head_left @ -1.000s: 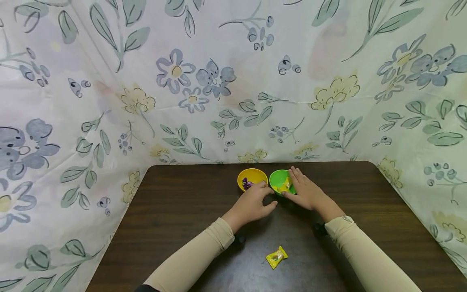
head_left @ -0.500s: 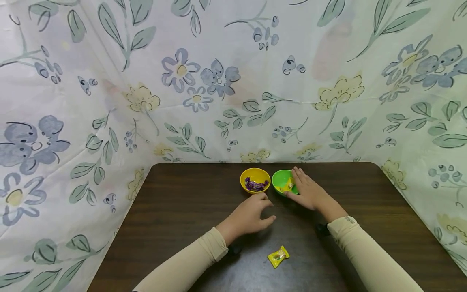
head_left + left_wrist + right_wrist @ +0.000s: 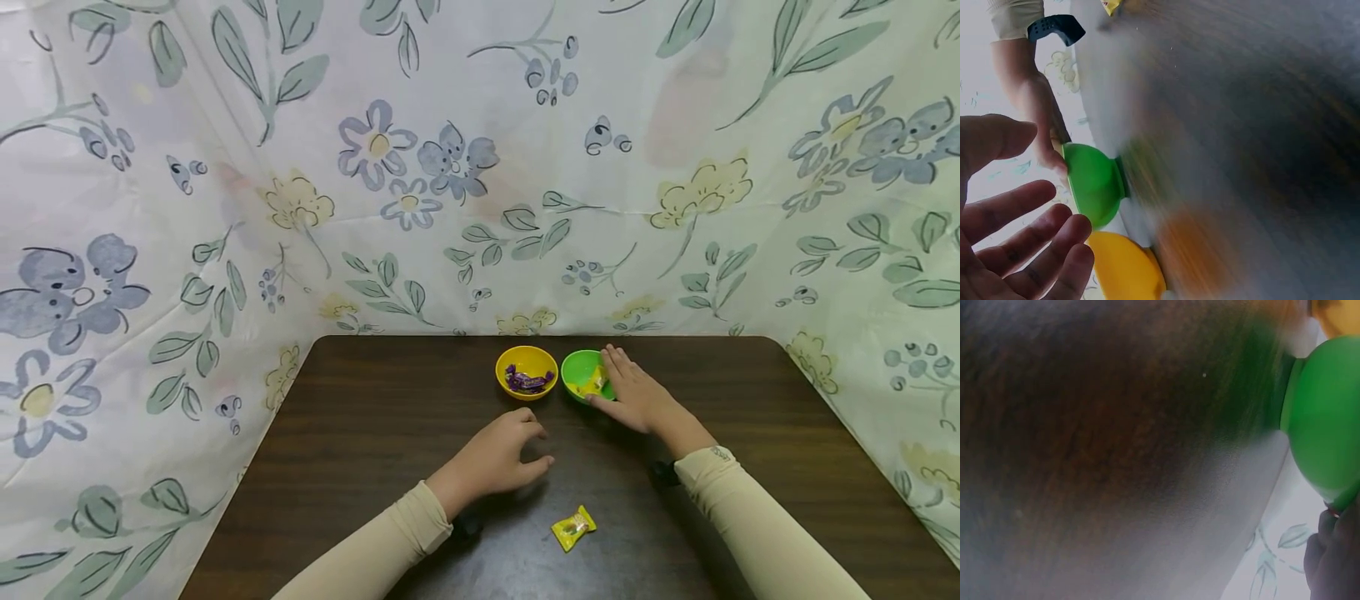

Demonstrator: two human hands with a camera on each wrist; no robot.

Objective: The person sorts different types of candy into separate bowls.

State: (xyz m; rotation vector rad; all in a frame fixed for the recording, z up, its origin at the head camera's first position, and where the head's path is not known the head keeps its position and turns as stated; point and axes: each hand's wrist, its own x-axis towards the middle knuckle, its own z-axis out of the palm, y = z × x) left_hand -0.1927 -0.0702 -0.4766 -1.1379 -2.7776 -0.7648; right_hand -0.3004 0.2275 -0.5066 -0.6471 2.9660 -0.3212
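My right hand (image 3: pixel 637 398) rests on the right side of the green bowl (image 3: pixel 576 367), fingers straight along the rim and thumb at its near edge. Yellow-wrapped candies (image 3: pixel 595 382) lie inside that bowl, partly covered by the hand. Over the table in front of the bowls is my left hand (image 3: pixel 491 454), with nothing in its loosely bent fingers; the left wrist view shows its fingertips (image 3: pixel 1079 228) spread apart. One yellow-wrapped candy (image 3: pixel 573 527) lies on the table, nearer to me and right of the left hand.
Left of the green bowl stands a yellow bowl (image 3: pixel 527 352) holding purple-wrapped candies (image 3: pixel 527 382). The dark wooden table (image 3: pixel 390 417) reaches back to a floral cloth (image 3: pixel 480 167), which also hangs along both sides.
My left hand has drawn back from the yellow bowl toward me and to the left, uncovering the purple candies. The right hand stays on the green bowl. The head view has shifted slightly.
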